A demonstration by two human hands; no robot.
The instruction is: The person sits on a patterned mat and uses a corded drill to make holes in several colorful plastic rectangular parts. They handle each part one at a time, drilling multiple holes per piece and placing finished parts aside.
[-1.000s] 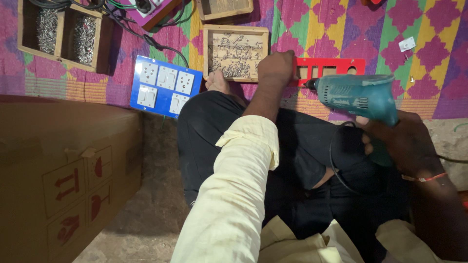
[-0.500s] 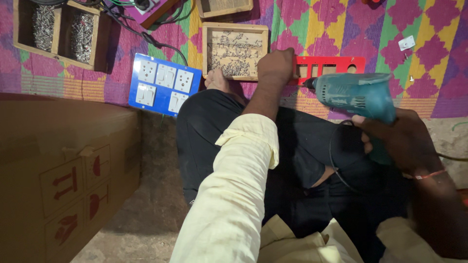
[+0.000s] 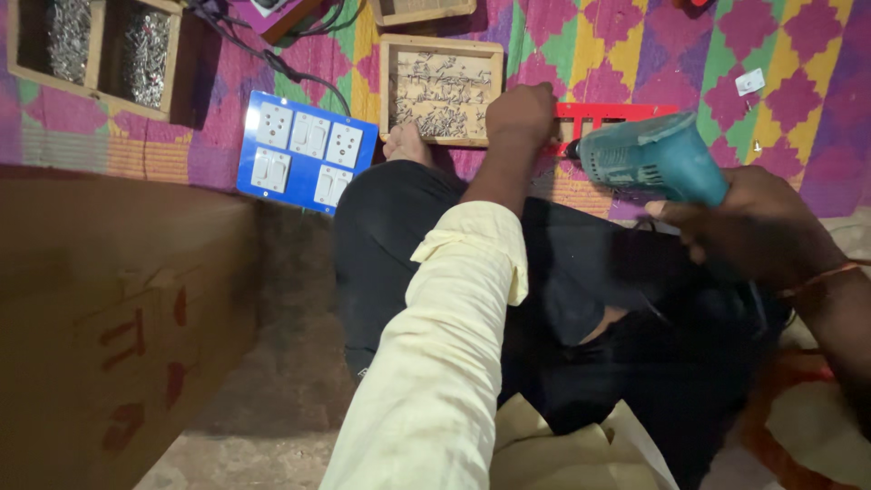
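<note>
Seated on a patterned mat (image 3: 798,109) — left hand (image 3: 520,113) pressed closed on a red plate (image 3: 617,116), right hand (image 3: 758,227) gripping a teal drill (image 3: 651,161) at its edge — fastening apparently underway, unfinished.

drill (image 3: 649,161) tip hidden behind left hand (image 3: 520,116), cardboard box (image 3: 109,327) cropped

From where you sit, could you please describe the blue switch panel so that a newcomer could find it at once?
Start at the bright patchwork mat across the top of the view. At its near edge, left of the wooden tray of screws and of the left hand, lies the blue switch panel. It is the only flat blue board there, set with white switches and sockets, unlike the teal power drill in the right hand.
</note>
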